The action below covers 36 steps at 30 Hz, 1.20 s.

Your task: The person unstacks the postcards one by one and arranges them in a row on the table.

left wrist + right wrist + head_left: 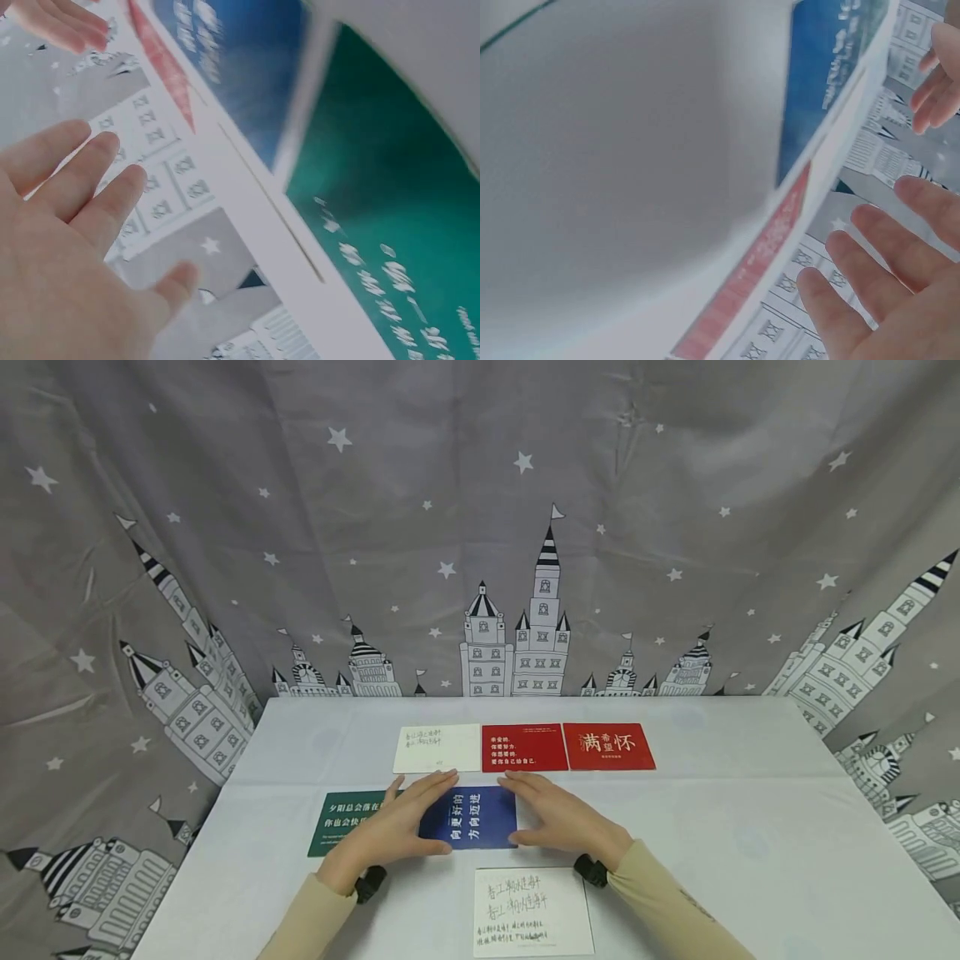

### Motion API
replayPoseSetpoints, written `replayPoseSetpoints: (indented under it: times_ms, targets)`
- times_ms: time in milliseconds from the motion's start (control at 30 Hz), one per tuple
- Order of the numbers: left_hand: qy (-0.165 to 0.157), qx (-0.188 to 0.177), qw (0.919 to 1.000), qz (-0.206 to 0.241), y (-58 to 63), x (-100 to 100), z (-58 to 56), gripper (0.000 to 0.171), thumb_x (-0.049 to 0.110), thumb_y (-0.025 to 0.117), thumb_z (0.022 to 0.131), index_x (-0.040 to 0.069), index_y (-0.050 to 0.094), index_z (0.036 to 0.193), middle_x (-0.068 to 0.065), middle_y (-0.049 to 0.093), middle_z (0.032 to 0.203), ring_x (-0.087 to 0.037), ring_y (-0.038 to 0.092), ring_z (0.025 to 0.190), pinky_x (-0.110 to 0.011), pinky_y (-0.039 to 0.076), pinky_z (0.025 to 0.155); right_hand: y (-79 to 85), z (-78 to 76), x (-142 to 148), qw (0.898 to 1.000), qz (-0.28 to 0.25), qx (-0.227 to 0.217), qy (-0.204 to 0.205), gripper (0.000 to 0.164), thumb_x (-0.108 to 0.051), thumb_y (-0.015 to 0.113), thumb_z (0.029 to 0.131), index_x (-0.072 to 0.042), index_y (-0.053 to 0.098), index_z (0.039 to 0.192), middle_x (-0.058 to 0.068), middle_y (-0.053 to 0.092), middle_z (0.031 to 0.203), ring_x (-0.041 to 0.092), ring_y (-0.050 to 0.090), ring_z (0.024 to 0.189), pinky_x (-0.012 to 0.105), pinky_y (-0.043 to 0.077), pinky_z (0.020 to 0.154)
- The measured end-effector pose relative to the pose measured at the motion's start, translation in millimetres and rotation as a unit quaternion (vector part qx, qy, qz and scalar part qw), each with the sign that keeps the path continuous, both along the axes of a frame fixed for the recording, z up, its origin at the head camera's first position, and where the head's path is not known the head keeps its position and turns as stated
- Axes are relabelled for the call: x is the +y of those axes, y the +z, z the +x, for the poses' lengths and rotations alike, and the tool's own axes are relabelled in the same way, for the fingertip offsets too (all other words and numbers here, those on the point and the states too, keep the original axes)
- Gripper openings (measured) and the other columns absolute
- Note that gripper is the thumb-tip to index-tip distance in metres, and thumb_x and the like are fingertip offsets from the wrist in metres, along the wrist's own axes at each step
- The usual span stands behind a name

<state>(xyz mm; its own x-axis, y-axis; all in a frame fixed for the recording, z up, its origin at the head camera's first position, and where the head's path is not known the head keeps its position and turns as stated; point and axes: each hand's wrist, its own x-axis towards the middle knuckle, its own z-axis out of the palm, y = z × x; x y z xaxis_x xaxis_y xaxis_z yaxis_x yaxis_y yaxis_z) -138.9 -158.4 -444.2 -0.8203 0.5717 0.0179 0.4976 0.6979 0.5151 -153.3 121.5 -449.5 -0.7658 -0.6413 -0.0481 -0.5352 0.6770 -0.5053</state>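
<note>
A blue card (491,818) with white lettering lies flat on the white table, between the two hands. My left hand (393,827) is over its left end, fingers extended and spread, and partly covers the green card (337,818) beside it. At the blue card's right end my right hand (558,817) has its fingers spread too, fingertips right at the edge. In the left wrist view, the left palm (75,247) shows nothing in it. The right wrist view shows the right hand's fingers (877,262) apart and holding nothing.
Behind lie a white handwritten card (437,750), a red card (523,748) and another red card (609,747) in a row. Nearer the person is a larger-looking handwritten white card (532,914). A grey curtain (480,468) with stars and castles hangs behind the table.
</note>
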Motion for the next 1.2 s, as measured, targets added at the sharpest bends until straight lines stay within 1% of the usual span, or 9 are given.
replayPoseSetpoints:
  times_ms: [133, 233, 367, 567, 733, 833, 1033, 1200]
  targets:
    - [-0.016, 0.005, 0.9997, 0.018, 7.2, 7.9, 5.1, 0.092, 0.034, 0.081, 0.074, 0.006, 0.033, 0.148, -0.010, 0.034, 0.152, -0.029, 0.029, 0.139, -0.058, 0.011, 0.111, 7.5, 5.4, 5.6, 1.000, -0.019, -0.001, -0.003, 0.079, -0.036, 0.075, 0.082, -0.013, 0.037, 0.148, 0.008, 0.035, 0.150, 0.025, 0.031, 0.138, 0.045, 0.030, 0.109]
    - [-0.025, 0.004, 0.9992, 0.030, 10.0, 13.5, 9.3, 0.093, 0.032, 0.082, 0.074, 0.006, 0.033, 0.149, -0.009, 0.033, 0.152, -0.029, 0.028, 0.139, -0.055, 0.013, 0.112, 12.0, 10.1, 10.4, 0.999, -0.032, 0.007, 0.000, 0.079, -0.034, 0.075, 0.082, -0.014, 0.037, 0.148, 0.009, 0.035, 0.150, 0.026, 0.030, 0.138, 0.046, 0.031, 0.109]
    - [-0.033, 0.000, 0.9987, 0.039, 11.5, 20.2, 15.4, 0.093, 0.030, 0.083, 0.073, 0.007, 0.034, 0.149, -0.009, 0.034, 0.152, -0.030, 0.027, 0.140, -0.054, 0.014, 0.112, 17.0, 17.1, 17.3, 0.999, -0.035, 0.021, 0.002, 0.078, -0.034, 0.074, 0.083, -0.014, 0.036, 0.148, 0.009, 0.034, 0.150, 0.026, 0.030, 0.138, 0.046, 0.031, 0.108]
    - [-0.046, -0.007, 0.9985, 0.031, 10.0, 28.1, 28.8, 0.091, 0.030, 0.082, 0.074, 0.005, 0.035, 0.148, -0.009, 0.034, 0.151, -0.028, 0.027, 0.140, -0.050, 0.017, 0.113, 21.0, 29.7, 28.6, 0.998, -0.043, 0.036, 0.002, 0.079, -0.033, 0.075, 0.082, -0.012, 0.036, 0.148, 0.010, 0.034, 0.151, 0.027, 0.030, 0.138, 0.047, 0.030, 0.109]
    - [-0.042, -0.023, 0.9986, 0.024, 6.8, 34.0, 41.8, 0.092, 0.032, 0.082, 0.074, 0.006, 0.034, 0.148, -0.008, 0.033, 0.152, -0.031, 0.027, 0.139, -0.051, 0.021, 0.111, 20.5, 41.8, 36.7, 0.999, -0.039, 0.020, -0.014, 0.082, -0.035, 0.076, 0.080, -0.016, 0.035, 0.149, 0.007, 0.034, 0.151, 0.025, 0.030, 0.138, 0.047, 0.033, 0.107]
    - [-0.036, -0.035, 0.9985, 0.021, 4.8, 36.0, 48.4, 0.093, 0.033, 0.082, 0.074, 0.008, 0.033, 0.149, -0.007, 0.031, 0.153, -0.030, 0.027, 0.140, -0.050, 0.021, 0.112, 18.9, 49.2, 40.7, 0.999, -0.040, 0.014, -0.018, 0.082, -0.034, 0.077, 0.080, -0.015, 0.035, 0.148, 0.007, 0.033, 0.151, 0.026, 0.031, 0.137, 0.048, 0.034, 0.106]
    - [-0.025, -0.046, 0.9984, 0.022, 2.2, 38.0, 56.9, 0.094, 0.033, 0.082, 0.073, 0.009, 0.033, 0.149, -0.005, 0.032, 0.153, -0.031, 0.028, 0.139, -0.050, 0.023, 0.111, 15.7, 62.6, 47.5, 0.999, -0.040, 0.008, -0.020, 0.083, -0.034, 0.078, 0.079, -0.014, 0.035, 0.148, 0.008, 0.033, 0.151, 0.027, 0.035, 0.135, 0.049, 0.037, 0.103]
    - [-0.025, -0.051, 0.9982, 0.021, -0.1, 40.1, 63.9, 0.097, 0.033, 0.083, 0.072, 0.010, 0.031, 0.150, -0.007, 0.033, 0.152, -0.032, 0.029, 0.138, -0.052, 0.025, 0.110, 12.2, 75.4, 54.4, 0.999, -0.032, 0.001, -0.029, 0.084, -0.036, 0.077, 0.079, -0.015, 0.035, 0.148, 0.007, 0.033, 0.151, 0.027, 0.038, 0.133, 0.049, 0.040, 0.100]
